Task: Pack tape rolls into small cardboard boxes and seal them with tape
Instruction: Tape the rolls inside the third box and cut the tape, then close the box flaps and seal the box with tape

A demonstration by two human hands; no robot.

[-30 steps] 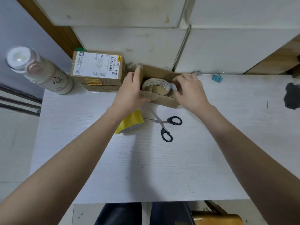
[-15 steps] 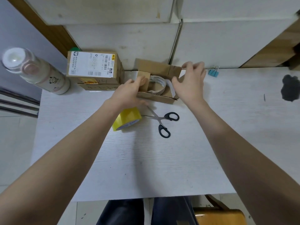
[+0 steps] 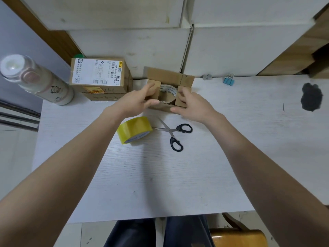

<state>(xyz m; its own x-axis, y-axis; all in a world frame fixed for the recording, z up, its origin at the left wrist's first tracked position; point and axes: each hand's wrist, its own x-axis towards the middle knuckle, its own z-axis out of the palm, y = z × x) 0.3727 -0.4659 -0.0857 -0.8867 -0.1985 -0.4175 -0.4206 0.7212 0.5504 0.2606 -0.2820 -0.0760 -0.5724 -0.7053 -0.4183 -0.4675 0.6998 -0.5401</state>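
A small open cardboard box (image 3: 169, 91), holding a tape roll (image 3: 168, 94), is being steadied at the far edge of the white table (image 3: 160, 175). Its side flaps are being gripped by the left hand (image 3: 137, 100) and right hand (image 3: 192, 106). The thin card is judged light and bendable, best grasped near the flap creases.
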